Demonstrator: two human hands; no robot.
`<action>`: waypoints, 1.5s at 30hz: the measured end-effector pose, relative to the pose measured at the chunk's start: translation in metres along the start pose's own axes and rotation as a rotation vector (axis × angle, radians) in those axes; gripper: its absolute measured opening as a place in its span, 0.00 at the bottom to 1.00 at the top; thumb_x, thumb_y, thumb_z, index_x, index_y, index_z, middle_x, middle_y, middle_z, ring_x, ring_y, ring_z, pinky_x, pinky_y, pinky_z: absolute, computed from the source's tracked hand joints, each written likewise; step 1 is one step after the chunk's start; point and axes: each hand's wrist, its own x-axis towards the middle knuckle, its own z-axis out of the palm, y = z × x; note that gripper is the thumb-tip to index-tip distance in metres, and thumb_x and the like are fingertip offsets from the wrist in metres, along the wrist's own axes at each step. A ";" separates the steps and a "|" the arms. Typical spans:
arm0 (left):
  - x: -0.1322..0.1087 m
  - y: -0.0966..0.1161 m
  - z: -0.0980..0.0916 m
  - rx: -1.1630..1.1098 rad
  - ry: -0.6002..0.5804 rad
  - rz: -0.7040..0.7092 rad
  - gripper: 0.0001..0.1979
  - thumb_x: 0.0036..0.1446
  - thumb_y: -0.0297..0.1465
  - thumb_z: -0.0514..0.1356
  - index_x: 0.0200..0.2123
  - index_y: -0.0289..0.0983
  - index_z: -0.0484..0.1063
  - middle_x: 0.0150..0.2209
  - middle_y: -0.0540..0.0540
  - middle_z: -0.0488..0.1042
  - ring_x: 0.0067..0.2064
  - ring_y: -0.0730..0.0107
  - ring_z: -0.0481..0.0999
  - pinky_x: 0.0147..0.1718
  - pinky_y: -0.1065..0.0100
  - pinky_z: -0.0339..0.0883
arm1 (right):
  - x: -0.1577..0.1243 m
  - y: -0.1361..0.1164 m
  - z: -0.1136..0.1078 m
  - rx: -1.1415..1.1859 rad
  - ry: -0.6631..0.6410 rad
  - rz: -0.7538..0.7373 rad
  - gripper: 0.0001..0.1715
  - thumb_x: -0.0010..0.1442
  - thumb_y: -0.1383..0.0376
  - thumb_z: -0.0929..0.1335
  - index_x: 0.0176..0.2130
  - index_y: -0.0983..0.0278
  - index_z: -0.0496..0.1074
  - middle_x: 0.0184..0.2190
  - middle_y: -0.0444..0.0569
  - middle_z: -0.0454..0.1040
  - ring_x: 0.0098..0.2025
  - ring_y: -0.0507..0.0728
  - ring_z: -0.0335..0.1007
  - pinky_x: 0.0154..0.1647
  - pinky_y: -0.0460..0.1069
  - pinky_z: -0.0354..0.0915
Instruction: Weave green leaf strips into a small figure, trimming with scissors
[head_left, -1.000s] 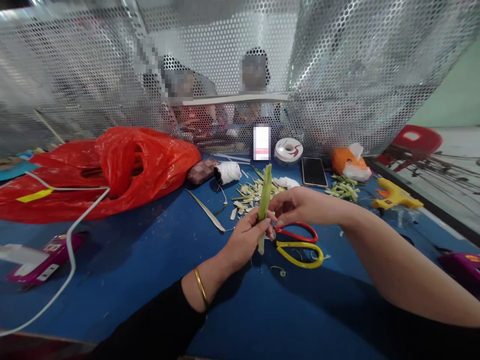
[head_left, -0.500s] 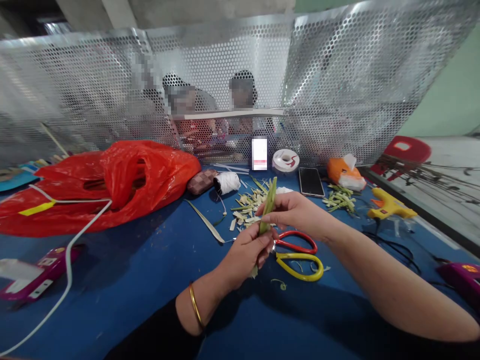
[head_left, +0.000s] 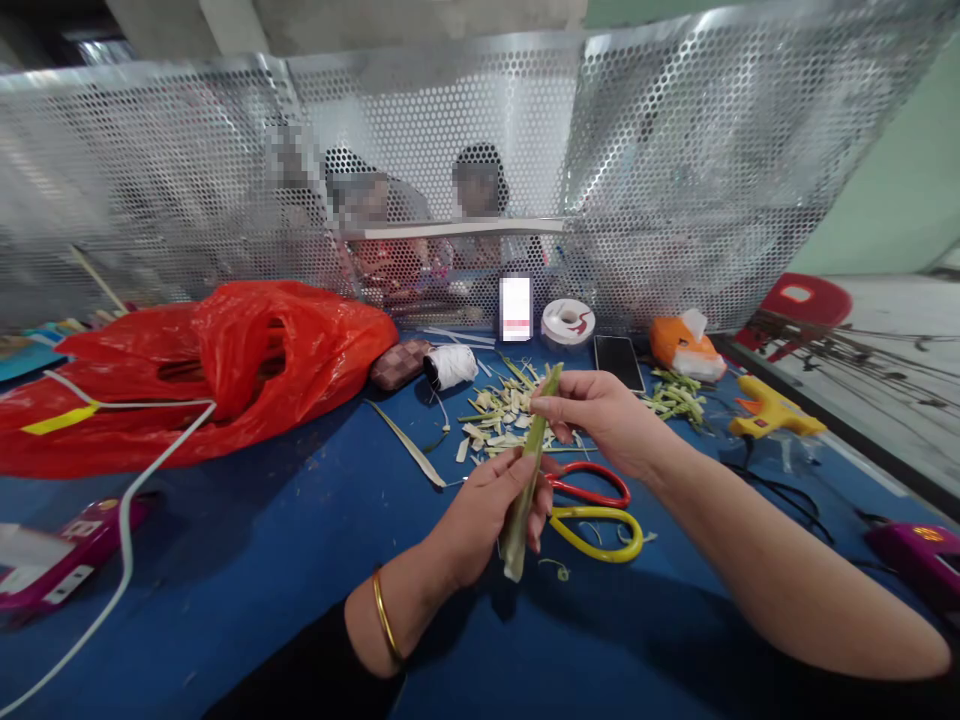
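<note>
Both hands hold a long green leaf strip [head_left: 527, 480] over the blue table [head_left: 300, 560]. My left hand [head_left: 487, 505], with a gold bangle on the wrist, is closed around its lower half. My right hand [head_left: 596, 410] pinches the strip's upper end. Scissors [head_left: 596, 510] with one red and one yellow handle lie on the table just right of my left hand. A pile of green leaf cuttings [head_left: 499, 410] lies behind the hands.
A red plastic bag [head_left: 225, 350] fills the left. A white thread spool [head_left: 452, 366], tape roll [head_left: 568, 322], phone [head_left: 619, 357], yellow glue gun [head_left: 772, 412] and orange tissue holder [head_left: 686, 345] lie at the back and right. A perforated metal screen [head_left: 675, 170] stands behind; people sit beyond it.
The leaf strip has tilted and slid lower in my left hand, its bottom end now sticking out below. My right hand moved slightly right along the upper end. The view rose a little.
</note>
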 end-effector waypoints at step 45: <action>0.001 0.020 -0.021 -0.028 -0.010 -0.153 0.21 0.60 0.43 0.56 0.39 0.31 0.78 0.35 0.38 0.80 0.34 0.67 0.79 0.38 0.68 0.71 | 0.007 -0.009 -0.037 0.065 0.108 -0.023 0.12 0.45 0.62 0.75 0.27 0.65 0.72 0.18 0.41 0.68 0.17 0.48 0.60 0.19 0.47 0.58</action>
